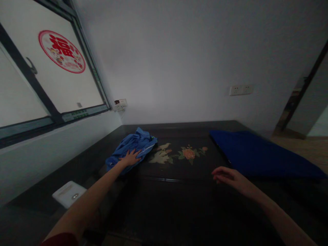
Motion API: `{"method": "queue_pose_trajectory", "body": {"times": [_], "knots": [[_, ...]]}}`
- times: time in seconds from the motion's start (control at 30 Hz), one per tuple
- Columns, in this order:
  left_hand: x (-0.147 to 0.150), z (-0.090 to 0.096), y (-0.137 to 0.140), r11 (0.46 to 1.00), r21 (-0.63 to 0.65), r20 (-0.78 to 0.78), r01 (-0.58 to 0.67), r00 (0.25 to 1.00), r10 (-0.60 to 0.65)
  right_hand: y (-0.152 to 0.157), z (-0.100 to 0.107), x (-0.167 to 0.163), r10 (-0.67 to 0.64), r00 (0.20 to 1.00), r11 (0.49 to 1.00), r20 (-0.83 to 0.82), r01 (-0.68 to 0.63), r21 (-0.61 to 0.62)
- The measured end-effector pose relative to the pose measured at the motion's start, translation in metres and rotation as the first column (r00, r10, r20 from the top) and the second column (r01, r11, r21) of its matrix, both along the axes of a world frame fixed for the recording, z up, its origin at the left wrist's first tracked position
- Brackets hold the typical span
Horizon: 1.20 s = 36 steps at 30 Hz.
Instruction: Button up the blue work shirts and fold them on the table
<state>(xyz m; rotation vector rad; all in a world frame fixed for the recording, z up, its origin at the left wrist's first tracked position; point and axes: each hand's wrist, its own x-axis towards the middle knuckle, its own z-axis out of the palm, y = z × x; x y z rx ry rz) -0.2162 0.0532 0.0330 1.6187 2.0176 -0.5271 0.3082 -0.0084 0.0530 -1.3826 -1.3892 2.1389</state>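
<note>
A crumpled piece of lighter blue clothing (135,140) lies in a heap on the left part of the dark table (164,205). My left hand (130,158) rests on it with the fingers spread. Over the table on the right, my right hand (227,175) hangs with its fingers loosely bent and slightly apart, holding nothing. Just beyond that hand, a dark blue cloth (256,153) is spread flat, reaching toward the table's right edge. Whether this cloth is a garment, I cannot tell.
A white flat box-like object (67,191) sits at the left, beside my left forearm. The tabletop bears an inlaid flower and bird picture (188,153). Behind it rises a wall with a double socket (241,90). A window with a red round sticker (62,51) is at the left.
</note>
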Motion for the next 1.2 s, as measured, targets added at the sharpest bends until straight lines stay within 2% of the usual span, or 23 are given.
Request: {"method": "queue_pose_trajectory", "body": {"times": [0.1,0.2,0.33,0.5,0.6,0.7,0.77,0.87,0.93,1.0,1.1,1.17,1.2], "knots": [[-0.011,-0.008,-0.011,0.993,-0.087,-0.131,-0.082,0.989,0.070,0.000,0.002,0.000,-0.012,1.000,1.000,0.018,0.012,0.016],[-0.025,-0.014,-0.008,0.987,-0.066,-0.222,-0.148,0.966,0.130,0.001,0.001,0.002,-0.040,0.998,0.998,0.046,0.038,0.045],[-0.042,-0.017,-0.001,0.966,-0.013,-0.262,-0.257,0.934,0.245,0.002,-0.001,0.006,-0.098,0.992,0.990,0.079,0.089,0.110],[-0.040,-0.016,-0.002,0.936,-0.022,-0.318,-0.351,0.890,0.326,0.000,-0.004,0.004,-0.164,0.974,0.963,0.155,0.124,0.241],[-0.027,-0.015,-0.010,0.954,-0.009,-0.365,-0.299,0.889,0.275,-0.003,-0.011,0.003,-0.247,0.936,0.913,0.250,0.139,0.383],[-0.008,-0.015,-0.018,0.983,0.068,-0.377,-0.171,0.908,0.184,0.001,-0.025,0.010,-0.337,0.881,0.875,0.331,0.164,0.456],[0.009,-0.014,-0.021,0.989,0.136,-0.384,-0.058,0.917,0.107,0.012,-0.037,0.017,-0.365,0.841,0.855,0.399,0.134,0.501],[0.040,-0.013,-0.022,0.973,0.189,-0.338,0.135,0.939,-0.065,0.036,-0.058,0.024,-0.313,0.746,0.856,0.589,-0.048,0.515],[0.059,-0.015,-0.023,0.959,0.167,-0.235,0.229,0.954,-0.187,0.052,-0.074,0.024,-0.204,0.627,0.897,0.752,-0.188,0.400],[0.075,-0.019,-0.027,0.951,0.123,-0.086,0.283,0.958,-0.274,0.062,-0.089,0.019,-0.079,0.474,0.929,0.877,-0.283,0.237],[0.085,-0.026,-0.037,0.946,0.091,0.096,0.312,0.943,-0.320,0.066,-0.106,0.011,0.029,0.268,0.933,0.963,-0.352,0.070],[0.086,-0.030,-0.043,0.953,0.088,0.150,0.290,0.942,-0.301,0.063,-0.112,0.009,0.034,0.192,0.927,0.981,-0.373,0.041],[0.085,-0.031,-0.045,0.958,0.087,0.165,0.273,0.945,-0.284,0.062,-0.113,0.009,0.030,0.180,0.924,0.983,-0.381,0.041]]}}
